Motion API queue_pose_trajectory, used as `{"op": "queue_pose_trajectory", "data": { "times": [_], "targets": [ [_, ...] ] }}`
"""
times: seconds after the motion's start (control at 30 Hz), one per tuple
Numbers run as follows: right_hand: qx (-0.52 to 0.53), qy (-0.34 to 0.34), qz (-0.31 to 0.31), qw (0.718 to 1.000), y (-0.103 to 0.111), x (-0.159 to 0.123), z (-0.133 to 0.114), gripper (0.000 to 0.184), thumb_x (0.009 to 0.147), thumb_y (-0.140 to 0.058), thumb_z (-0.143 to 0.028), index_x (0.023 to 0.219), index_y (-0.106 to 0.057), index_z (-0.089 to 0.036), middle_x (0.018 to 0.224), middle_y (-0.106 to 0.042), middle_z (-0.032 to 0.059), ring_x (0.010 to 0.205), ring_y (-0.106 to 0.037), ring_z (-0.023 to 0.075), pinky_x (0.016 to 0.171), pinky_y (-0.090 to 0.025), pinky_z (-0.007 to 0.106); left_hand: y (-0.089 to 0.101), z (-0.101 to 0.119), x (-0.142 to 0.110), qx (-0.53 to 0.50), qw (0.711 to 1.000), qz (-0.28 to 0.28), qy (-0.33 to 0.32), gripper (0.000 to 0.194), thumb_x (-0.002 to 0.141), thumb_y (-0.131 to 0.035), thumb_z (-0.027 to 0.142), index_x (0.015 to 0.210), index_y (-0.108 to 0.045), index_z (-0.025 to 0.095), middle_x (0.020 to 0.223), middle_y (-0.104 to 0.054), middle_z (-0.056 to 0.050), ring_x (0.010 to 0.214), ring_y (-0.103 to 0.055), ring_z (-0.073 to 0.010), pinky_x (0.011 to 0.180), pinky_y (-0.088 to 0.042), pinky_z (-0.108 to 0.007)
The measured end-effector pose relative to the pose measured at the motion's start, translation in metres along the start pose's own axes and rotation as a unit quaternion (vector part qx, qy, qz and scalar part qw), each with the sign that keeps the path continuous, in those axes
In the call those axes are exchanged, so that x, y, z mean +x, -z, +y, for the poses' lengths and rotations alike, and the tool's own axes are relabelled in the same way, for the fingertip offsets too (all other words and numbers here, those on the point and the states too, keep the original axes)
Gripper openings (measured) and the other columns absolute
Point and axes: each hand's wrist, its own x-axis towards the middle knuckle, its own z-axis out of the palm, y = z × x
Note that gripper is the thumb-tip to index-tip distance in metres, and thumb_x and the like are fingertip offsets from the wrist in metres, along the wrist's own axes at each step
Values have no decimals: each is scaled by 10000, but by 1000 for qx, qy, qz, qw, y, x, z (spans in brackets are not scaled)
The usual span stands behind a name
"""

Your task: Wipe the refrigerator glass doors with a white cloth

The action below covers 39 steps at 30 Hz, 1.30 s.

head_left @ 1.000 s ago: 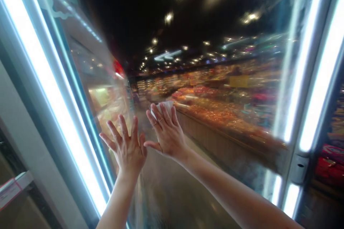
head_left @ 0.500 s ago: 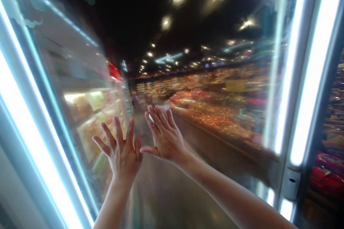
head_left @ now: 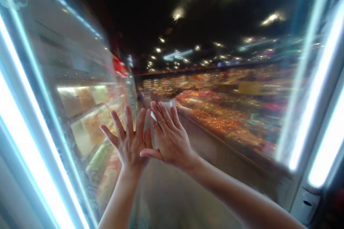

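Observation:
My left hand (head_left: 130, 145) lies flat with its fingers spread, as if against a see-through glass pane. Just right of it, my right hand (head_left: 172, 139) is pressed flat over a white tissue (head_left: 170, 106). Only the tissue's edges show, past the fingertips and beside the index finger; the palm hides the rest. The right thumb sticks out to the left and crosses in front of the left thumb's base. Both forearms reach up from the bottom of the view.
Bright light strips (head_left: 29, 139) slant along the left, and another light strip (head_left: 319, 82) runs down the right beside a frame with a lock fitting (head_left: 306, 200). Blurred lit shelves (head_left: 88, 118) stand at left. Heaped goods (head_left: 223, 118) line the right, under dark ceiling lights.
Both hands sit a little farther right in view, the left more so, and their thumbs now overlap. The light strips and background have shifted with the camera. The tissue stays under my right hand.

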Motion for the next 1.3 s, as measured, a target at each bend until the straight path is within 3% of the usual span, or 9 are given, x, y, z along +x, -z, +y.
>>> {"op": "queue_pose_trajectory", "data": {
  "times": [0.1, 0.23, 0.4, 0.57, 0.73, 0.8, 0.93, 1.13, 1.3],
  "targets": [
    [-3, -7, 8, 1000, 2, -5, 9, 987, 1014, -163, -761, 1644, -204, -3, 1707, -308, 198, 1649, -28, 283, 1343, -96, 516, 2, 5, -1, -10, 1000, -10, 7, 690, 1016, -495, 318, 1646, -216, 352, 1745, -197, -60, 1629, 132, -266, 1292, 74, -688],
    [-34, -98, 22, 994, 8, -10, 17, 998, 1019, -209, -746, 1667, -23, -10, 1741, -160, 235, 1643, -8, 341, 1313, -158, 602, 3, 12, -3, -30, 999, -18, 7, 709, 1006, -509, 316, 1647, -208, 352, 1744, -187, -71, 1630, 92, -321, 1272, 61, -741],
    [-37, -53, -6, 998, 6, -13, 14, 1074, 989, -229, -793, 1662, 34, 1, 1735, -187, 239, 1645, -32, 336, 1317, -184, 580, 2, 9, -4, -49, 999, -9, 2, 709, 1009, -515, 327, 1645, -205, 370, 1749, -158, -59, 1628, 111, -294, 1271, 104, -716],
    [-89, -168, 34, 981, 12, -25, 38, 1035, 993, -145, -777, 1660, 92, -22, 1746, -81, 262, 1637, -23, 389, 1287, -183, 666, 12, 13, -3, -94, 995, -40, 18, 738, 994, -537, 262, 1643, -206, 381, 1760, -118, -54, 1629, 111, -325, 1244, 103, -763],
    [-72, -84, -22, 994, 10, -43, 36, 1096, 982, -293, -785, 1659, 79, -9, 1717, -218, 269, 1629, -152, 365, 1284, -265, 603, 15, 33, -12, -157, 982, -96, -33, 866, 924, -612, 184, 1642, -187, 414, 1770, -38, -26, 1628, 126, -337, 1260, 109, -730],
    [-83, -100, -23, 991, 13, -53, 50, 1108, 975, -307, -793, 1660, 82, -14, 1714, -225, 275, 1626, -155, 376, 1275, -273, 623, 11, 40, -15, -160, 982, -90, -36, 877, 921, -603, 165, 1646, -173, 407, 1770, -46, -38, 1629, 114, -343, 1259, 100, -735],
    [-109, -204, 12, 973, 27, -71, 88, 1044, 992, -187, -777, 1655, 138, -39, 1732, -106, 295, 1628, -62, 421, 1258, -216, 713, 2, 57, -11, -144, 987, -64, -34, 835, 948, -551, 156, 1653, -168, 385, 1770, -18, -42, 1624, 135, -339, 1261, 97, -727],
    [-98, -91, -36, 990, 36, -88, 107, 997, 1012, -207, -741, 1666, 116, -62, 1752, -103, 237, 1631, -120, 379, 1277, -276, 630, -6, 94, 2, -139, 988, -63, -40, 805, 968, -533, 164, 1657, -170, 365, 1772, 11, -17, 1624, 167, -287, 1280, 144, -653],
    [-111, -168, 14, 979, 53, -107, 148, 961, 1041, -287, -645, 1658, 85, -10, 1751, -45, 257, 1633, -32, 408, 1270, -255, 673, -14, 124, 3, -141, 987, -60, -37, 804, 965, -560, 186, 1650, -186, 377, 1770, -53, -33, 1634, 96, -312, 1289, 94, -678]
  ]
}}
